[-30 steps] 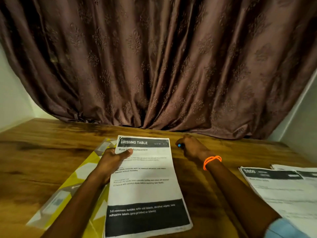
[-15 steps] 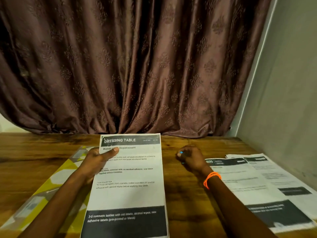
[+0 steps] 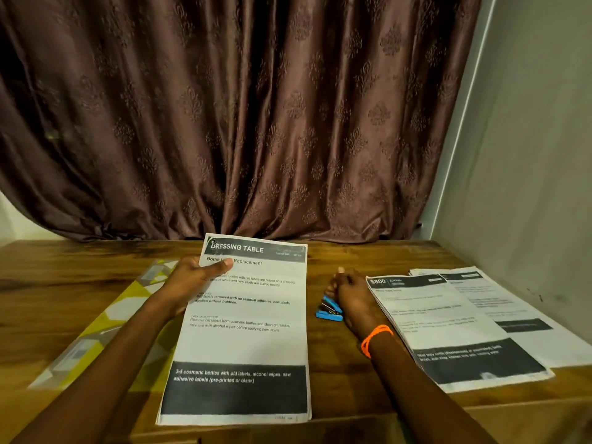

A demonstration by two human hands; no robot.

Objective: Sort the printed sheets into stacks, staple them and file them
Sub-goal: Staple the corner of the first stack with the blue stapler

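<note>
**Sheets on the desk, stapler by the right hand**

Brown patterned curtain (image 3: 256, 123) fills the upper frame behind a wooden table (image 3: 64, 277), with a grey wall (image 3: 528, 155) at the right. At centre frame the left hand (image 3: 189, 283) grips the "DRESSING TABLE" sheets (image 3: 243, 341) at their left edge, thumb pressed across the printed face, fingers hidden underneath. Under that forearm, at lower left, lies a yellow patterned folder (image 3: 128, 299). Right of centre, the right hand (image 3: 352, 293) rests on the table with fingers curled, touching a small blue stapler (image 3: 329, 310); whether it actually holds the stapler cannot be told. An orange wristband (image 3: 374, 338) circles that wrist. Two more stacks (image 3: 448, 325) of printed sheets lie overlapping at right.
</note>
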